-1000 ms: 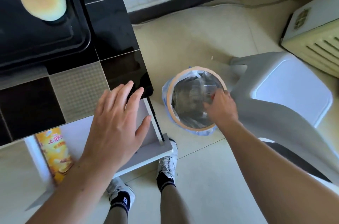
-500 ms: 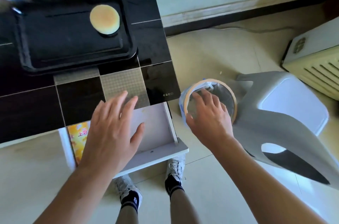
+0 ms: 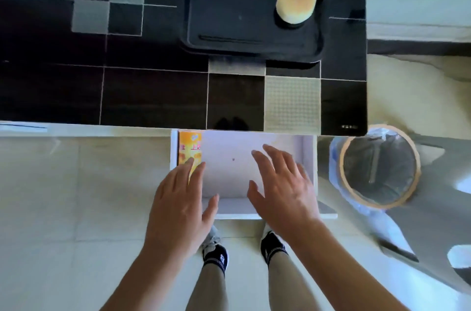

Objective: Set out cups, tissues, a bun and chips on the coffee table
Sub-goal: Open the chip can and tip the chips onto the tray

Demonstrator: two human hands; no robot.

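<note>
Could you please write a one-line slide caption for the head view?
Both hands, left and right, reach open into the pulled-out drawer toward the chips can; bun on tray.

drawer [image 3: 254, 147]: open, floor bare right of chips can [image 3: 190, 150] | tabletop [image 3: 153, 96] edge overhangs its back

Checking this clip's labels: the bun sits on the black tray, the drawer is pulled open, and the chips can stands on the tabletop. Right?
One error. In the head view the chips can lies inside the open drawer, under the left hand, not on the tabletop. The bun and black tray are as stated.
</note>
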